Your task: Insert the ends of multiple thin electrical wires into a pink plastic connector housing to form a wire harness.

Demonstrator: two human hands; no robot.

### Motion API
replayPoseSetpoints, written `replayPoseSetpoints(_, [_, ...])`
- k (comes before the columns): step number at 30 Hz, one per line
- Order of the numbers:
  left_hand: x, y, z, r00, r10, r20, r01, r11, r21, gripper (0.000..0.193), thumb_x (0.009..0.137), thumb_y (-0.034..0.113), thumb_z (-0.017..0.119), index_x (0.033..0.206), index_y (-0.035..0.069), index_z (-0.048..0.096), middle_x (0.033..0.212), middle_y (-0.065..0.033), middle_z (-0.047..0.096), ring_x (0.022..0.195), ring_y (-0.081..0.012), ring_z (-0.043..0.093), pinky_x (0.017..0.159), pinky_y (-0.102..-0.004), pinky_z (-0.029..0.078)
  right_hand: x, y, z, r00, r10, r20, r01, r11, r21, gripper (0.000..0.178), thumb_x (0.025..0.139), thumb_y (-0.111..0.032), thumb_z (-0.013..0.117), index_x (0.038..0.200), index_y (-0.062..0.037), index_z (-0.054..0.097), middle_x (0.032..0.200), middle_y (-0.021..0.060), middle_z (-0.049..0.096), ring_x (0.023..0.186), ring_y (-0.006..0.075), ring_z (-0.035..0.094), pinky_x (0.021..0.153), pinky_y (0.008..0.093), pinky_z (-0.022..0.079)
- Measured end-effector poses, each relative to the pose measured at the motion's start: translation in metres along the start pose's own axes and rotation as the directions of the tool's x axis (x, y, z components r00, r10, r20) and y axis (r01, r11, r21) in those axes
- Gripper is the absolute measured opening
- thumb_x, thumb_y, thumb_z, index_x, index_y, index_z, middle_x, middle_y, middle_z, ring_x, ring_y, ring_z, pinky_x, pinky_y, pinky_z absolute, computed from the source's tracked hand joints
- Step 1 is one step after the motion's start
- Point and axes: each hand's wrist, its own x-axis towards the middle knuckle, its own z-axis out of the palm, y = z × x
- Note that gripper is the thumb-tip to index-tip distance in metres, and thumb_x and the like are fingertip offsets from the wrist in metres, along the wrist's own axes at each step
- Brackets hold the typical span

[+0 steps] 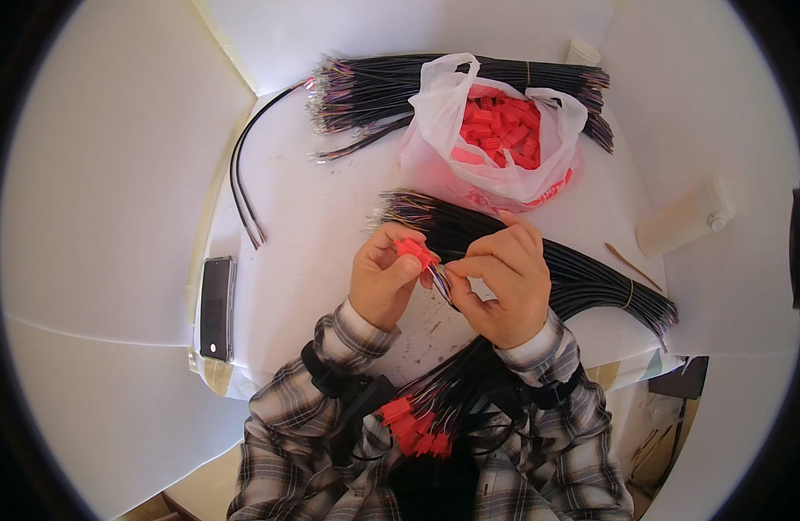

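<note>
The left hand (384, 273) is gripping a small red rectangular plastic connector (413, 252) between thumb and fingers; the connector is sitting above the middle of the white work surface (304, 243), with thin multicoloured insulated wires (440, 280) extending from its near right end; the right hand (506, 282) is narrowing thumb and forefinger in a pinch on these wires, just right of the connector.

On the near side, a group of black sheathed cables (461, 373) is lying before the person's torso, red plastic end connectors (415, 427) clustering at its left end; beyond the right hand, a long tied bundle of black cables (582, 265) is running diagonally from far left to near right.

At the far side, a white translucent plastic bag (430, 148) is standing open, holding loose red connectors (502, 126); a thick black cable bundle (370, 94) is lying behind it; a dark rectangular phone (216, 308) is resting at the left edge; a cream cylindrical container (685, 217) is occupying the right side.
</note>
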Motion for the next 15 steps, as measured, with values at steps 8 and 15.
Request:
replayPoseSetpoints(8, [-0.0005, -0.0004, 0.0011, 1.0, -0.004, -0.021, 0.003, 1.0, -0.004, 0.03, 0.075, 0.014, 0.065, 0.099, 0.002, 0.05, 0.084, -0.0111, 0.06, 0.072, -0.0151, 0.056, 0.061, -0.0261, 0.045, 0.0002, -0.0016, -0.0028, 0.995, -0.095, 0.03, 0.097, 0.993, -0.071, 0.018, 0.053, -0.004, 0.066, 0.069, -0.0088, 0.059, 0.072, -0.0002, 0.051, 0.067, 0.0185, 0.049, 0.084, 0.0406, 0.039])
replayPoseSetpoints(15, [0.0001, -0.0001, 0.0022, 1.0, 0.009, -0.003, -0.009, 0.999, 0.031, 0.03, 0.075, 0.013, 0.065, 0.099, 0.002, 0.05, 0.084, -0.0109, 0.06, 0.072, -0.015, 0.056, 0.06, -0.0264, 0.045, -0.0007, -0.0007, -0.0021, 0.993, -0.114, 0.02, 0.115, 0.991, -0.074, 0.017, 0.053, -0.004, 0.066, 0.068, -0.0093, 0.059, 0.072, -0.0002, 0.051, 0.066, 0.0188, 0.049, 0.082, 0.0407, 0.04])
